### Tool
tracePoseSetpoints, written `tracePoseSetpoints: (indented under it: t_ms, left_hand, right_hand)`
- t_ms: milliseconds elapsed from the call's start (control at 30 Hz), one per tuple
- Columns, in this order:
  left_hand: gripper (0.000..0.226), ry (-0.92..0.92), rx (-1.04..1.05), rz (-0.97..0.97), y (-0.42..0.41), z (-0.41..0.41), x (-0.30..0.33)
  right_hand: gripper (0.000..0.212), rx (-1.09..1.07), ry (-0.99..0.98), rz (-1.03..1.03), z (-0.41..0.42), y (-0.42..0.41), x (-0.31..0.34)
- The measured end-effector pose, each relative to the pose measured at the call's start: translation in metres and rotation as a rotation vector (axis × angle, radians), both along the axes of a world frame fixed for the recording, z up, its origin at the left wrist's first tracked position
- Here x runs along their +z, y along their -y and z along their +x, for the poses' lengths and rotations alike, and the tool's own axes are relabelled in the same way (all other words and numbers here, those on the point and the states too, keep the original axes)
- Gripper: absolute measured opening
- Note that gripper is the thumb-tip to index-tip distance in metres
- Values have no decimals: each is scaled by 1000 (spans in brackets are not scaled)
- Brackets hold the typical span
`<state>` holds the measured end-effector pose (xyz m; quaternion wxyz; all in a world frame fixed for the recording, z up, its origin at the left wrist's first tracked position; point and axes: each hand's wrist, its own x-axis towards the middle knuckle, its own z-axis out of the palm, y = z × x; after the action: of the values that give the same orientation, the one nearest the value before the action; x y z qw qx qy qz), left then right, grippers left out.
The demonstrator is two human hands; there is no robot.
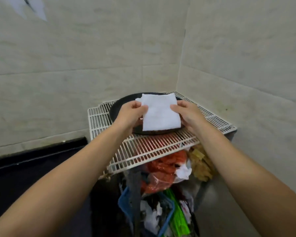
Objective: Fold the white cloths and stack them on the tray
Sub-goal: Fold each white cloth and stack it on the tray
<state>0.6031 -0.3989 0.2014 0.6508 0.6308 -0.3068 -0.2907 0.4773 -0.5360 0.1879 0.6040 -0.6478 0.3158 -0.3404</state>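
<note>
Folded white cloth [161,113]: pinched at opposite edges by left hand [132,115] and right hand [189,113], each grip keeping folds flat, just above dark tray [116,110] on wire rack [154,147]

- Two walls [237,57] close the corner behind the rack [143,147]; you reach only from the front.
- The tray [114,110] fills the rack's back; bare wire lies in front.
</note>
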Motion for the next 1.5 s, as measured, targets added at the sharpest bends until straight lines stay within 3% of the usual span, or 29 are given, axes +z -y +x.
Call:
tracePoseSetpoints:
  t_ms: [233,400,567,667,767,967,1200,1500]
  left_hand:
    - [23,-70,271,97,95,61,-3]
    - [35,8,369,262,110,76,-27]
    - [29,96,400,358,105,79,-43]
    - [23,123,431,353,96,79,-40]
    - [19,158,461,308,69,78,-31]
    - [16,319,553,327,-77,62,-22]
    - [7,496,785,698,-346,23,-60]
    - [13,339,1031,1094,-625,-55,-121]
  right_hand:
    - [23,203,-135,-47,89,110,12]
    - [29,294,-313,-188,109,129,-10]
    - [32,318,-370,-276,109,132,-20]
    - [49,248,-420,-432,106,127,-10]
    - [49,135,-439,-723,107,104,7]
    - [34,348,-386,-980,133,-38,23]
    - [27,747,-315,-1045,149,-290,-40]
    - [29,1145,-277,-1285,137,-566,-124]
